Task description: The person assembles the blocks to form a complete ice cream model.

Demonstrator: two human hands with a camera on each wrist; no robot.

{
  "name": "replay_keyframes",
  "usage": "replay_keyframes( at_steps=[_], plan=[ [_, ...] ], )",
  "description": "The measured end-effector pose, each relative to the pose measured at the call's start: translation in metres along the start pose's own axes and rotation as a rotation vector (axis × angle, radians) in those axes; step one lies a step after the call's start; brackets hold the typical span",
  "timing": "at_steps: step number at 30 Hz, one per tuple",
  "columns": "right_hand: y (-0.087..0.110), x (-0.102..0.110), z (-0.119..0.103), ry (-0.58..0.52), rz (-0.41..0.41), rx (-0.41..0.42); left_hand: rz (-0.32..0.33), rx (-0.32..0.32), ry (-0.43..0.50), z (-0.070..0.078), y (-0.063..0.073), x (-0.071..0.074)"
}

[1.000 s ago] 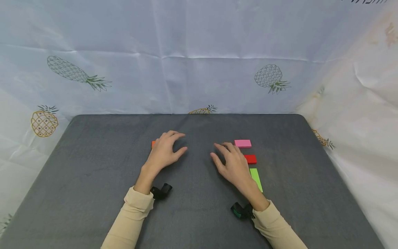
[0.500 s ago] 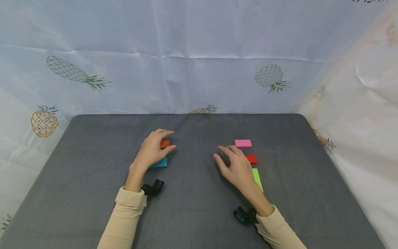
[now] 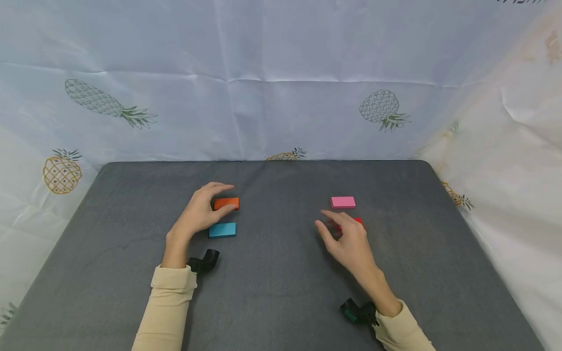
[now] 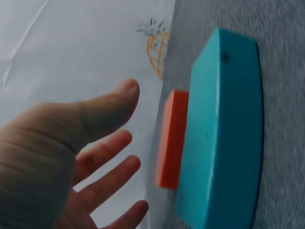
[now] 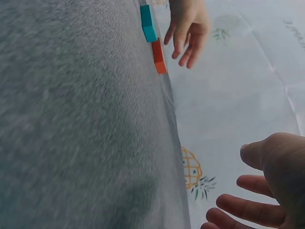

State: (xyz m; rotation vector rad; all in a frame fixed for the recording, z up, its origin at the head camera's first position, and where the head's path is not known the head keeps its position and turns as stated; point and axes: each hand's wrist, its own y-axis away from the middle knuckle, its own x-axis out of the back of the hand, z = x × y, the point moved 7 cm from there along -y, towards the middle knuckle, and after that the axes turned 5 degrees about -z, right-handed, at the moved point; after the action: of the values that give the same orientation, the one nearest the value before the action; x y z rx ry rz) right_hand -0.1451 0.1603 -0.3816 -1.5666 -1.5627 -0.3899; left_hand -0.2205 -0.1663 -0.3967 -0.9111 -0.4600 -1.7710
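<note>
Orange block (image 3: pixel 226 201) lay on the desk (image 3: pixel 281 292) at three o'clock from the left hand (image 3: pixel 198 210), nearer than the right hand (image 3: pixel 352 244), long axis nine-to-three, both hands' fingers (image 4: pixel 113 177) parted, gripping nothing.

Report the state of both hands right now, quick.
Left hand: open, holding nothing, near the orange block.
Right hand: open, holding nothing, near the red block.

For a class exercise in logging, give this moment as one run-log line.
left grip: empty, near orange block | right grip: empty, near red block | blue block, pink block: on table
</note>
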Motion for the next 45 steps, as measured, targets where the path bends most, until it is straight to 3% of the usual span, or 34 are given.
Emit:
replay_keyframes(
  at_steps=[8, 27, 36, 45],
  plan=[
    [0.013, 0.015, 0.011, -0.047, 0.063, 0.019, -0.012, 0.007, 0.035, -0.014, 0.005, 0.001],
    [0.030, 0.044, 0.036, -0.006, 0.116, -0.121, -0.020, -0.009, 0.076, -0.025, 0.005, -0.009],
    [0.033, 0.047, 0.042, 0.007, 0.055, -0.207, -0.054, 0.040, 0.123, -0.035, 0.005, -0.016],
    [0.034, 0.045, 0.058, 0.017, -0.125, -0.388, -0.052, 0.050, 0.128, -0.039, 0.006, -0.015]
  ],
)
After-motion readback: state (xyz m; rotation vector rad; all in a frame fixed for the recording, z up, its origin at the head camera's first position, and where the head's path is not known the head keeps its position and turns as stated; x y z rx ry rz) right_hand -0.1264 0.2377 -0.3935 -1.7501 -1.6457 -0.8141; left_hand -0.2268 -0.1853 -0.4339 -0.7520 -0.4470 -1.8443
